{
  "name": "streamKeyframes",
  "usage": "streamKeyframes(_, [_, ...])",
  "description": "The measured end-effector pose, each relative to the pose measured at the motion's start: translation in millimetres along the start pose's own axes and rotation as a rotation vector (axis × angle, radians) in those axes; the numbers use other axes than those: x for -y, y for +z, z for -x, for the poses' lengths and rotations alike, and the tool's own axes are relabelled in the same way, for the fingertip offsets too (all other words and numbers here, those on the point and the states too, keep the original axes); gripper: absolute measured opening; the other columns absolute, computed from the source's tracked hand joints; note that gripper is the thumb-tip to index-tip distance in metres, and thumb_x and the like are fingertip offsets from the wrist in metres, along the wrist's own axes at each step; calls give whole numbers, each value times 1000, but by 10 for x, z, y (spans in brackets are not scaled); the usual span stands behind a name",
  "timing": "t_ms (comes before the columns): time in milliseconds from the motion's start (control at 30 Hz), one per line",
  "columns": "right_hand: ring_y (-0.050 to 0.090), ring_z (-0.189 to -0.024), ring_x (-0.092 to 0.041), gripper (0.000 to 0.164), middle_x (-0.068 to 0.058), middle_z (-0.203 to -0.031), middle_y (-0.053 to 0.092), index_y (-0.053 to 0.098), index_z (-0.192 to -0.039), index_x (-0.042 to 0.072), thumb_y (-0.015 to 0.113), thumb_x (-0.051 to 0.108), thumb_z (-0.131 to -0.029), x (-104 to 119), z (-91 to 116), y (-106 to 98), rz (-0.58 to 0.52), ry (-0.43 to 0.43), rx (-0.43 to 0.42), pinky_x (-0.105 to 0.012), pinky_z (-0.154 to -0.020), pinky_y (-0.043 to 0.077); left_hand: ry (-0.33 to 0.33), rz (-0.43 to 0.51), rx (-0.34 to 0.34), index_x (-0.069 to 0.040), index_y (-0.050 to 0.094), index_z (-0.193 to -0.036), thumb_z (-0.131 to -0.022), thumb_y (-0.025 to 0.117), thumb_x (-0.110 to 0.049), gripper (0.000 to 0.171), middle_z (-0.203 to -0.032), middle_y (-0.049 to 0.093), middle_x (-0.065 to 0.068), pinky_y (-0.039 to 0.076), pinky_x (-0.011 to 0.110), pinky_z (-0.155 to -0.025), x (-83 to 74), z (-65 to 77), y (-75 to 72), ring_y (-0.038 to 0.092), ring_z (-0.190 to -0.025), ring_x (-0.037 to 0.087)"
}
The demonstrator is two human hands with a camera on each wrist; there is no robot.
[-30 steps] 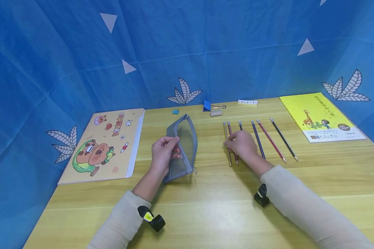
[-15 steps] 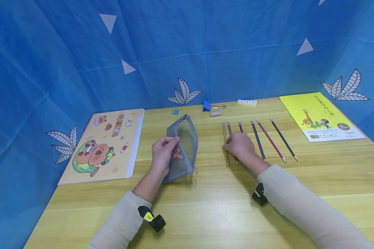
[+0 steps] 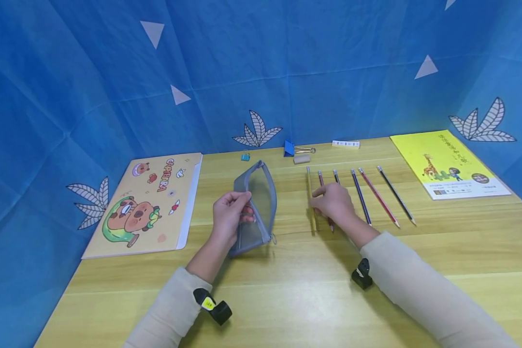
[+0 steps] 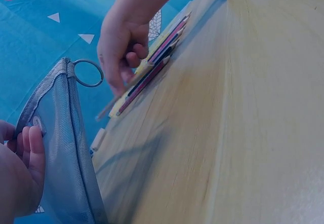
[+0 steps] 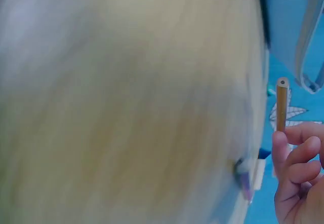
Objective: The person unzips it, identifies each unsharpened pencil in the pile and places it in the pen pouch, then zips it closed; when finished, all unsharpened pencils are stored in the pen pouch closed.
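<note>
My left hand (image 3: 227,215) pinches the near side of a grey mesh zip pouch (image 3: 265,193) between thumb and fingers. The pouch's mouth gapes toward the right, and its ring pull (image 4: 89,73) hangs at one end. Over to the right, my right hand (image 3: 332,200) pinches a yellow pencil (image 3: 309,183) partway along its length. In the right wrist view the pencil's flat, unsharpened-looking end (image 5: 282,83) sticks up past the fingertips. Beside that hand lie several more pencils in a row, among them a blue one (image 3: 360,195) and a red one (image 3: 378,195).
A capybara folder (image 3: 135,203) lies at the left, a yellow booklet (image 3: 448,164) at the right. Along the back sit a small teal clip (image 3: 245,157), a blue binder clip (image 3: 289,148), a greyish cylinder (image 3: 301,159) and a white strip (image 3: 345,143). Blue cloth (image 3: 243,58) hangs behind.
The right hand has taken hold of the yellow pencil and shifted it slightly left, away from the row. The left hand and pouch have stayed put.
</note>
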State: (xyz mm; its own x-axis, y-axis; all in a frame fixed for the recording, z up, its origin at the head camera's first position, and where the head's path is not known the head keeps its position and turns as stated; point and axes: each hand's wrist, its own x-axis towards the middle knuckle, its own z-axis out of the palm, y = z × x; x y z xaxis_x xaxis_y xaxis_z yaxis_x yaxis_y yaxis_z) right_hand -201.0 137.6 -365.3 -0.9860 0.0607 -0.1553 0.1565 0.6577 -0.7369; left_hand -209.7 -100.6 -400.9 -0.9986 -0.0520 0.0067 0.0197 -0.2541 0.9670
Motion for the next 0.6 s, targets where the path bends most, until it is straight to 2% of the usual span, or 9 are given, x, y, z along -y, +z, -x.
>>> streamKeyframes(200, [54,-45,-23,29,-9,-67,63,60,-103,4,61,18,-77,172,45,-6,-186,-62,-56,-20,-34,40,1,6,5,0,55,-86,-69,71,-28,37,-66,57,10,51,27,-40,23,-18,-8,54,-47,12])
streamKeyframes(333, [50,-39,-17,31,-10,-67,63,59,-104,6,62,18,-76,308,83,27,-364,-91,-68,-21,-35,40,-3,-6,3,0,56,-87,-69,71,-29,37,-66,57,9,51,27,-40,24,-19,-11,54,-47,12])
streamKeyframes(500, [45,-35,-11,31,-11,-64,62,57,-105,4,63,11,-75,458,115,145,-596,-68,-62,-18,-32,37,-9,-7,-2,0,56,-86,-69,71,-28,36,-65,57,9,51,27,-40,4,-4,-2,54,-47,12])
streamKeyframes(600, [45,-35,-12,30,-10,-64,62,56,-104,5,62,10,-74,539,130,234,-659,-43,-64,-18,-32,38,-15,0,-7,0,56,-86,-70,70,-27,35,-64,57,8,51,27,-39,-8,8,12,54,-46,12])
